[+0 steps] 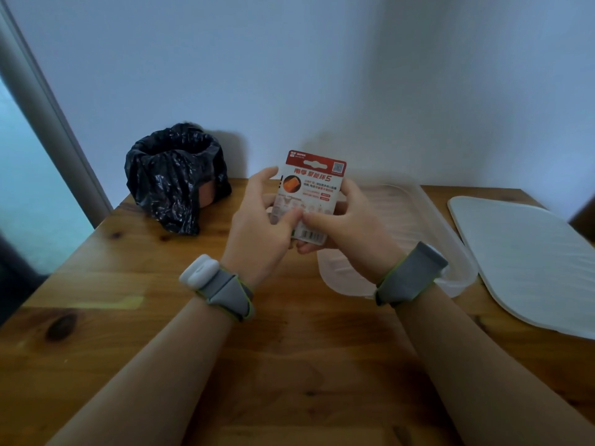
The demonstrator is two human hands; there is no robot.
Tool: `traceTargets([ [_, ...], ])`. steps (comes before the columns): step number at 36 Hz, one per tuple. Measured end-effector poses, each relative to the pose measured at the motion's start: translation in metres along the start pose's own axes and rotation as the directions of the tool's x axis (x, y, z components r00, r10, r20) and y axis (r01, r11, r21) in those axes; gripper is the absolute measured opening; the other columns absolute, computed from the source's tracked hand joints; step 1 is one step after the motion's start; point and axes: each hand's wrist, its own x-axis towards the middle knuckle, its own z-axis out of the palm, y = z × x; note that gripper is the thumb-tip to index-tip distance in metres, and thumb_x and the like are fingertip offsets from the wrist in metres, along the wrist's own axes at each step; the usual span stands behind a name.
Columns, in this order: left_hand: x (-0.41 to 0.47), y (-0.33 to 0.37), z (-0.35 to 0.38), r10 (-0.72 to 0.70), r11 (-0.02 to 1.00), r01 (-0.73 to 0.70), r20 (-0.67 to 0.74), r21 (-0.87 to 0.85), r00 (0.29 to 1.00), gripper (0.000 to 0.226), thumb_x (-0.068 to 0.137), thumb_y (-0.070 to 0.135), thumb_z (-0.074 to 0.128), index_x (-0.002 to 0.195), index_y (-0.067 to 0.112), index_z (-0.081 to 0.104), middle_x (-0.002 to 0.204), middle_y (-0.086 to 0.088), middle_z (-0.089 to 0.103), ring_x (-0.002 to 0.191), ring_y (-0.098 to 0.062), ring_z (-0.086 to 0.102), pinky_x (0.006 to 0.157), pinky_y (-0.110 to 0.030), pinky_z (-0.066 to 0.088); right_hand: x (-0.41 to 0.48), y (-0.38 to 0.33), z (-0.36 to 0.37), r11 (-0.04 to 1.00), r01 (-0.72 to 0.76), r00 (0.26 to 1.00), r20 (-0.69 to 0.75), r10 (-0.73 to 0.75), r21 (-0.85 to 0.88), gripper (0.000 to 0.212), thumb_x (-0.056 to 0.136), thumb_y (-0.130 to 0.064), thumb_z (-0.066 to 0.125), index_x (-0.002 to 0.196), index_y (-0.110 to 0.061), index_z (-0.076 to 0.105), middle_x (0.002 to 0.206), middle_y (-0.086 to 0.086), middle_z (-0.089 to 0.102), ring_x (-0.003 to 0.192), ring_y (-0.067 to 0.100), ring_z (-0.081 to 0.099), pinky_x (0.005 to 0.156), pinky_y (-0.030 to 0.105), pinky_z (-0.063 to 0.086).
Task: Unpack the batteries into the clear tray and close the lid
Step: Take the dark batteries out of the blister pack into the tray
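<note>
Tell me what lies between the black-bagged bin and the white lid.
Head view: the left hand and right hand gripping the battery pack, then the clear tray, which sits next to the lid.

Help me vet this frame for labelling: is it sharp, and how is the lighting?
Head view: dim, bluish light; small print on the battery pack is blurred; soft shadow on the wall beside the black bin bag; grey post at left leans, wide-angle.

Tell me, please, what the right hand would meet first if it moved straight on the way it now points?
Likely the left hand: the right hand points leftward, both grip the battery pack, and their thumbs nearly touch, though depth is unclear.
</note>
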Motion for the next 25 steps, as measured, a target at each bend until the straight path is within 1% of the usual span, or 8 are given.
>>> traceTargets([
  [4, -0.0007, 0.0012, 0.0003, 0.022, 1.0, -0.022, -0.008, 0.003, 1.0, 0.052, 0.09, 0.014, 0.07, 0.135, 0.019, 0.044, 0.115, 0.004, 0.065, 0.092, 0.0, 0.07, 0.064, -0.023, 0.06, 0.0011, 0.0007, -0.0023, 1.0, -0.022, 1.0, -0.005, 0.022, -0.011, 0.044, 0.092, 0.0, 0.073, 0.129, -0.012, 0.053, 0.118, 0.014, 0.073, 0.093, 0.032, 0.08, 0.07, 0.046, 0.066],
  [7, -0.0015, 0.0011, 0.0007, 0.049, 0.999, -0.049, 0.01, 0.021, 0.999, 0.051, 0.091, 0.015, 0.069, 0.135, 0.018, 0.045, 0.119, -0.001, 0.066, 0.095, -0.007, 0.071, 0.066, -0.024, 0.061, 0.002, 0.001, -0.0029, 0.998, -0.047, 0.999, -0.021, 0.046, -0.032, 0.04, 0.093, -0.007, 0.075, 0.128, -0.01, 0.057, 0.12, 0.013, 0.073, 0.095, 0.031, 0.079, 0.072, 0.049, 0.066],
  [13, 0.0008, -0.0011, -0.0002, 0.09, 0.993, -0.09, 0.004, 0.082, 0.996, 0.051, 0.09, 0.016, 0.069, 0.136, 0.016, 0.047, 0.121, 0.0, 0.066, 0.094, -0.003, 0.069, 0.067, -0.026, 0.062, 0.0008, 0.0018, -0.0026, 0.998, -0.033, 0.999, -0.035, 0.031, -0.058, 0.039, 0.091, -0.012, 0.078, 0.125, -0.009, 0.06, 0.116, 0.011, 0.075, 0.094, 0.028, 0.08, 0.071, 0.047, 0.067],
  [16, 0.0009, -0.0019, -0.0002, 0.106, 0.987, -0.102, -0.028, 0.124, 0.994, 0.053, 0.087, 0.02, 0.074, 0.133, 0.017, 0.048, 0.111, 0.006, 0.066, 0.089, 0.001, 0.069, 0.066, -0.023, 0.061, 0.001, 0.0019, -0.003, 0.997, -0.046, 0.997, -0.064, 0.042, -0.064, 0.031, 0.094, -0.012, 0.076, 0.122, -0.008, 0.064, 0.115, 0.011, 0.076, 0.092, 0.027, 0.08, 0.069, 0.046, 0.067],
  [18, -0.0002, -0.0021, 0.0007, 0.117, 0.985, -0.107, -0.067, 0.135, 0.991, 0.052, 0.085, 0.019, 0.077, 0.125, 0.017, 0.046, 0.101, 0.009, 0.065, 0.084, 0.002, 0.068, 0.062, -0.019, 0.058, 0.0012, 0.0011, -0.0036, 0.996, -0.053, 0.996, -0.07, 0.048, -0.078, 0.028, 0.094, -0.013, 0.075, 0.12, -0.007, 0.065, 0.114, 0.011, 0.076, 0.091, 0.027, 0.08, 0.068, 0.045, 0.067],
  [20, -0.0008, -0.0021, 0.0014, 0.146, 0.977, -0.131, -0.078, 0.166, 0.986, 0.044, 0.084, 0.02, 0.078, 0.113, 0.018, 0.044, 0.097, 0.009, 0.064, 0.079, 0.0, 0.069, 0.058, -0.016, 0.056, 0.0009, -0.0001, -0.0048, 0.995, -0.052, 0.997, -0.064, 0.046, -0.083, 0.026, 0.094, -0.013, 0.075, 0.118, -0.006, 0.065, 0.112, 0.011, 0.076, 0.09, 0.027, 0.08, 0.067, 0.042, 0.067],
  [23, 0.0002, -0.0054, 0.002, 0.211, 0.93, -0.191, -0.03, 0.315, 0.977, 0.028, 0.087, 0.027, 0.073, 0.093, 0.02, 0.046, 0.099, 0.007, 0.063, 0.08, -0.004, 0.067, 0.056, -0.022, 0.058, -0.0003, -0.0012, -0.0061, 0.995, -0.047, 0.997, -0.067, 0.041, -0.086, 0.026, 0.093, -0.012, 0.075, 0.117, -0.005, 0.066, 0.11, 0.012, 0.076, 0.09, 0.027, 0.08, 0.067, 0.043, 0.067],
  [25, 0.0016, -0.0087, 0.0033, 0.254, 0.876, -0.233, 0.008, 0.422, 0.967, 0.024, 0.088, 0.028, 0.07, 0.084, 0.024, 0.048, 0.097, 0.006, 0.062, 0.08, -0.008, 0.065, 0.059, -0.023, 0.056, -0.0013, -0.0012, -0.0061, 0.994, -0.041, 0.997, -0.075, 0.033, -0.103, 0.027, 0.093, -0.012, 0.076, 0.117, -0.007, 0.066, 0.11, 0.011, 0.076, 0.09, 0.027, 0.08, 0.068, 0.047, 0.067],
])
